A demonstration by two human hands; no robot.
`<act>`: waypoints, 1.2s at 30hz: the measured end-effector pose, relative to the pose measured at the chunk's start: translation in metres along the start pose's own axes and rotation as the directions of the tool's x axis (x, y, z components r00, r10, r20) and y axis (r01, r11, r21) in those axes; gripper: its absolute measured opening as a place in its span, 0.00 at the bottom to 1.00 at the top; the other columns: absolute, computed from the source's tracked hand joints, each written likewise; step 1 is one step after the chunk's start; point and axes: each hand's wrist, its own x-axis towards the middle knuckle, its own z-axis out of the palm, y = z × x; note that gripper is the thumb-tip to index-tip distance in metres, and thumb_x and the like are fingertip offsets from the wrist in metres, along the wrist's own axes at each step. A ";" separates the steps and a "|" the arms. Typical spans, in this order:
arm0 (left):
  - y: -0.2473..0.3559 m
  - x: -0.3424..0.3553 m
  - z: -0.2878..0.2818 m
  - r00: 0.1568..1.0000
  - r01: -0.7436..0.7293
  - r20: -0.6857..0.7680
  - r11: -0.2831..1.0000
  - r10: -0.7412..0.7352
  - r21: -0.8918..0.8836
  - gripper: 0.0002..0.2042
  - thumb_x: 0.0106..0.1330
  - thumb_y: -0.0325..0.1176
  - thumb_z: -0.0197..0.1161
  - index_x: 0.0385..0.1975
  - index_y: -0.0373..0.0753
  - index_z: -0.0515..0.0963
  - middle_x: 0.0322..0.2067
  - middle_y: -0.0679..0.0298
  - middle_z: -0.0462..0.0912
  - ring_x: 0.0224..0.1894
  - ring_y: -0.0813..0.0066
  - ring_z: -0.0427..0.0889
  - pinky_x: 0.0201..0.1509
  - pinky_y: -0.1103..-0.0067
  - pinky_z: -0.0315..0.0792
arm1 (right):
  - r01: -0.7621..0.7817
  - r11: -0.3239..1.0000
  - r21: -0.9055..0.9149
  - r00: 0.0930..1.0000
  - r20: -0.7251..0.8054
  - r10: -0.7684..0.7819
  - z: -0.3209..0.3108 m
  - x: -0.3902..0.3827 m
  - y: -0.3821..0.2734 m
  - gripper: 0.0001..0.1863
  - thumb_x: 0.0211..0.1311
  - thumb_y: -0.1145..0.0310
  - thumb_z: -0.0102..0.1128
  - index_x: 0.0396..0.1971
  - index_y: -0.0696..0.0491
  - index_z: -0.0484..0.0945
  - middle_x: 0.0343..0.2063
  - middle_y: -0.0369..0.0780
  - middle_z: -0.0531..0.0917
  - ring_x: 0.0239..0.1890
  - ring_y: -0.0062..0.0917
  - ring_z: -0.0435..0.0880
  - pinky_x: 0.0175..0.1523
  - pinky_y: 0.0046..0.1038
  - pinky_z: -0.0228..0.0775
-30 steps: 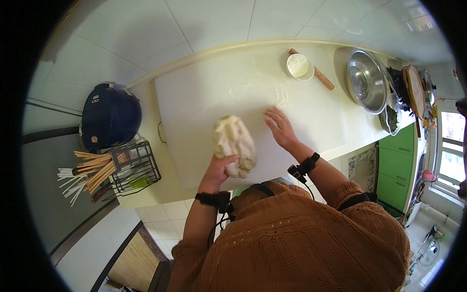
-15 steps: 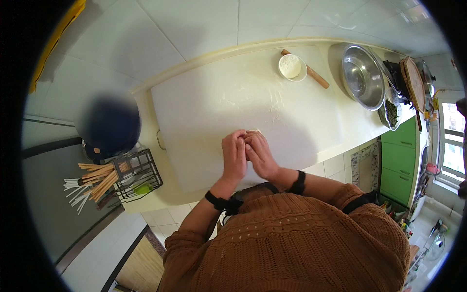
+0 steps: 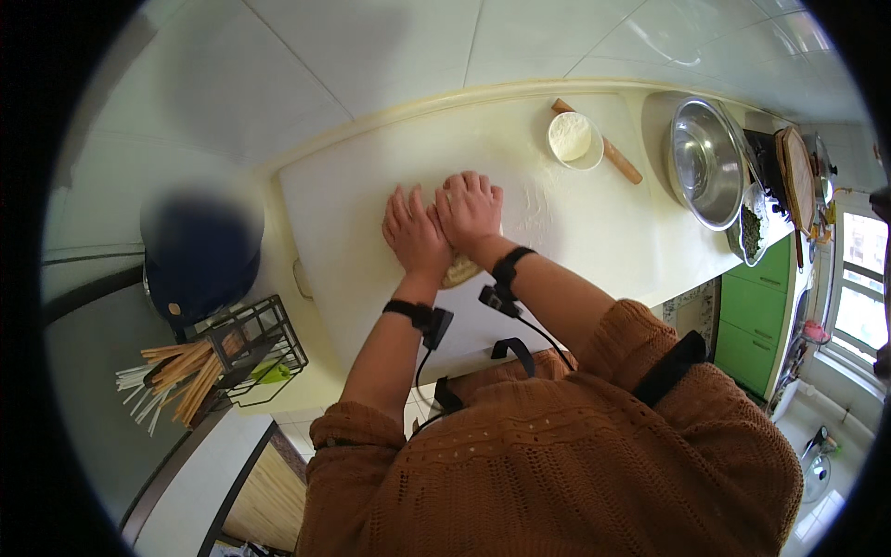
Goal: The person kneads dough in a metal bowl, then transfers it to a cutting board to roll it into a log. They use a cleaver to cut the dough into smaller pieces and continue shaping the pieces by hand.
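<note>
Both palms bear down on a lump of pale dough [image 3: 460, 271] lying on the white board [image 3: 348, 288]. Most of the dough is hidden beneath them; its near edge shows by my wrists. My left hand [image 3: 414, 234] lies on its left part with the fingers stretched away from me and slightly apart. Beside it, my right hand [image 3: 471, 212] presses down too, fingers extended and a little spread, its inner edge touching the left hand. A dusting of flour [image 3: 535, 209] marks the board to the right of my right hand.
Beyond my right hand stands a white bowl of flour [image 3: 571, 139], a wooden rolling pin [image 3: 622, 161] behind it. At the right are a steel basin [image 3: 703, 162] and a container of chopped greens [image 3: 750, 227]. A wire rack with chopsticks [image 3: 190, 371] and a dark blue appliance [image 3: 200, 269] stand left.
My hands were cupped together near the board's front edge. They have moved away from me and flattened onto the dough, arms stretched out; the dough's near edge now shows.
</note>
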 end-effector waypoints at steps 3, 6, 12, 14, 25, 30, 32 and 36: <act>-0.007 0.015 0.010 0.997 0.068 0.035 0.997 -0.067 -0.033 0.26 0.81 0.44 0.53 0.75 0.44 0.68 0.77 0.49 0.65 0.77 0.41 0.62 0.78 0.48 0.56 | 0.042 0.982 -0.186 0.979 0.204 -0.003 -0.002 0.018 -0.003 0.18 0.67 0.54 0.61 0.48 0.51 0.84 0.50 0.43 0.85 0.56 0.42 0.80 0.59 0.50 0.65; -0.017 0.027 0.000 0.962 0.048 0.270 0.998 -0.035 -0.042 0.26 0.85 0.48 0.44 0.76 0.42 0.68 0.81 0.49 0.58 0.82 0.43 0.55 0.81 0.46 0.49 | 0.219 0.936 -0.276 0.936 0.329 -0.122 -0.015 0.027 -0.002 0.24 0.72 0.46 0.58 0.51 0.52 0.85 0.49 0.46 0.87 0.55 0.45 0.83 0.61 0.50 0.69; -0.026 -0.025 -0.089 0.679 0.522 0.728 0.635 0.094 -0.569 0.24 0.86 0.45 0.39 0.69 0.38 0.75 0.74 0.48 0.72 0.75 0.46 0.68 0.76 0.43 0.54 | -0.189 0.845 0.501 0.836 0.533 -0.129 -0.086 -0.045 0.013 0.27 0.79 0.43 0.51 0.48 0.56 0.81 0.41 0.53 0.87 0.50 0.52 0.85 0.57 0.43 0.74; -0.001 -0.084 -0.103 0.880 0.160 0.464 0.856 0.102 -0.492 0.24 0.85 0.43 0.43 0.70 0.39 0.74 0.70 0.51 0.76 0.74 0.48 0.69 0.77 0.43 0.52 | 0.126 0.891 0.436 0.985 0.054 -0.166 -0.082 -0.111 -0.001 0.12 0.75 0.60 0.59 0.46 0.53 0.81 0.45 0.50 0.85 0.54 0.51 0.82 0.62 0.48 0.69; 0.002 -0.054 -0.026 0.998 -0.006 0.065 1.000 0.007 -0.013 0.25 0.83 0.47 0.48 0.73 0.41 0.73 0.69 0.56 0.77 0.75 0.47 0.69 0.81 0.40 0.43 | 0.211 0.977 -0.034 0.961 -0.175 -0.214 0.010 -0.066 0.010 0.17 0.68 0.58 0.60 0.52 0.48 0.85 0.54 0.39 0.84 0.61 0.39 0.78 0.70 0.50 0.59; -0.009 0.025 -0.014 0.993 0.027 0.108 0.993 -0.040 0.114 0.24 0.83 0.49 0.48 0.72 0.49 0.75 0.73 0.58 0.74 0.79 0.48 0.63 0.81 0.40 0.48 | 0.002 0.991 -0.134 0.991 -0.134 -0.020 0.011 0.008 -0.012 0.17 0.72 0.52 0.58 0.46 0.48 0.85 0.51 0.40 0.85 0.60 0.37 0.79 0.64 0.49 0.62; -0.012 0.044 -0.003 0.994 0.050 0.093 0.994 -0.059 0.097 0.24 0.84 0.49 0.46 0.72 0.49 0.75 0.75 0.58 0.72 0.81 0.49 0.61 0.81 0.40 0.47 | -0.030 0.985 -0.172 0.999 -0.028 0.026 0.012 0.027 -0.014 0.18 0.72 0.50 0.58 0.49 0.46 0.84 0.52 0.39 0.84 0.59 0.40 0.79 0.61 0.51 0.63; -0.020 0.060 0.003 0.991 0.040 0.132 0.999 -0.037 -0.021 0.28 0.86 0.52 0.36 0.70 0.46 0.78 0.77 0.56 0.69 0.83 0.53 0.57 0.83 0.43 0.43 | 0.016 0.977 -0.215 0.954 0.295 0.049 0.002 0.049 -0.009 0.22 0.74 0.44 0.54 0.54 0.42 0.84 0.57 0.43 0.83 0.64 0.45 0.77 0.65 0.53 0.63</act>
